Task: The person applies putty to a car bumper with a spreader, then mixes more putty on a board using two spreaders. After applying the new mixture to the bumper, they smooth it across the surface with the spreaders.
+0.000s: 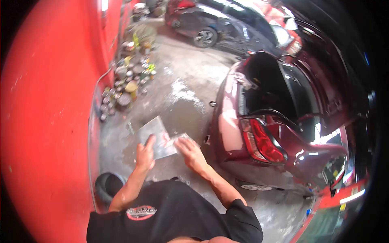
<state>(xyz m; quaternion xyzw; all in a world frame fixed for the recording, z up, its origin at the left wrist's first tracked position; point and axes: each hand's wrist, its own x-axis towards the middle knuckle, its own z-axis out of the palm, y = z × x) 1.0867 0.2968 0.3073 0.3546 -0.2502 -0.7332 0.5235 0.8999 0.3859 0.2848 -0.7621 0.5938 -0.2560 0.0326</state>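
Observation:
In front of my body, a flat grey sheet or board with a reddish smear on it is held up over the floor. My left hand grips its left lower side, with the thumb on top. At the sheet's right edge, my right hand has its fingers bent together around something pale and thin, too blurred to name. The two hands are apart. To the right of them stands a dark red car with its red tail light facing me.
Many cans stand along the red wall at the left. A tire lies by the wall's foot. Farther back is a dark damaged car. Wet and whitish patches mark the concrete floor.

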